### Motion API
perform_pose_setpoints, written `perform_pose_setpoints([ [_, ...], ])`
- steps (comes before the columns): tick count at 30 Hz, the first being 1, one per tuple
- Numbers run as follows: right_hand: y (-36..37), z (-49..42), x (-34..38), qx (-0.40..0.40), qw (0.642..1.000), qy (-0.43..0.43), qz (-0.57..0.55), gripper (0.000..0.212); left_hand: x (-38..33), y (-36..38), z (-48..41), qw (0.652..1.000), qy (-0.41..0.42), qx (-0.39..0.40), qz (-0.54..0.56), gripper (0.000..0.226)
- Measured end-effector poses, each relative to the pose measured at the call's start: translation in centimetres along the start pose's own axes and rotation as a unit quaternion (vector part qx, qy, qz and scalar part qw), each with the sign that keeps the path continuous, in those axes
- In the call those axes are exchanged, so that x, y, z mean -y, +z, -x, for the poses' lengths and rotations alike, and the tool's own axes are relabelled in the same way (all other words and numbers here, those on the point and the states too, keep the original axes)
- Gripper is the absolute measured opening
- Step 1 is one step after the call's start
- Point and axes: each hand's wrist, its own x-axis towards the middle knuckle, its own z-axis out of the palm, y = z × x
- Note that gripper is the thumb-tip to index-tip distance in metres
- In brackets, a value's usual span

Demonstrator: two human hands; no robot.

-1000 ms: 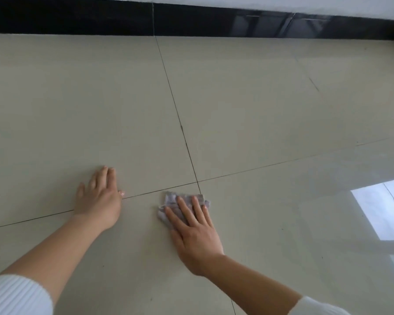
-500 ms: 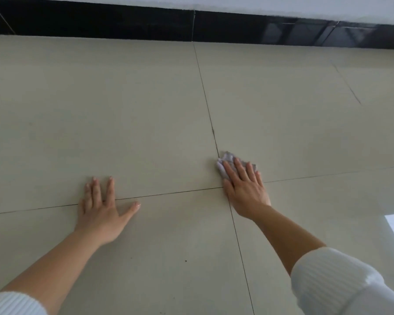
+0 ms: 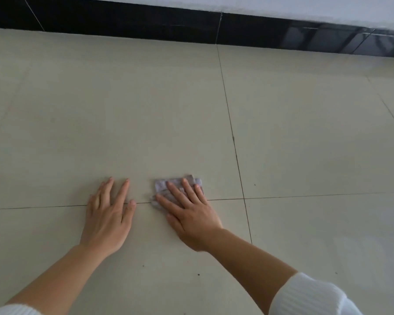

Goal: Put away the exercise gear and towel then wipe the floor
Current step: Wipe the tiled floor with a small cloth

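my right hand (image 3: 191, 214) lies flat with straight fingers pressing a small grey cloth (image 3: 178, 189) onto the cream tile floor (image 3: 123, 110), just left of the grout cross. my left hand (image 3: 108, 218) rests open, palm down, just beside it. i see black skirting (image 3: 146, 23) along the far wall.

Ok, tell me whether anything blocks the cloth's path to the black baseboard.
Nothing visible does: only bare floor tile lies between the cloth under the right hand and the baseboard. The left hand rests off to its left.
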Motion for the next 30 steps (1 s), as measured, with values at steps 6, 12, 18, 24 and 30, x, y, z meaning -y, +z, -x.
perform_pose_setpoints([
  [6, -0.8, 0.6, -6.3, -0.042, 0.997, 0.012, 0.062, 0.052, 1.5, -0.5, -3.3, 0.998, -0.021, -0.056, -0.017, 0.074],
  [12, -3.2, -0.9, -13.7, -0.073, 0.957, 0.281, -0.008, 0.061, 4.3, -0.7, -5.6, 0.995, -0.042, -0.087, -0.032, 0.073],
  [18, -5.1, -7.8, -11.0, -0.093, 0.919, 0.374, -0.078, 0.053, 4.3, -0.7, -5.5, 0.993, -0.042, -0.112, -0.021, 0.065],
  [24, -2.8, -11.5, -2.0, -0.082, 0.979, 0.185, -0.022, 0.057, 4.5, -0.5, -5.5, 0.992, -0.041, -0.12, -0.024, 0.064],
  [30, 0.3, -7.9, 4.9, -0.008, 0.998, -0.057, 0.009, 0.055, 4.6, -0.5, -5.4, 0.992, -0.024, -0.123, -0.022, 0.061],
])
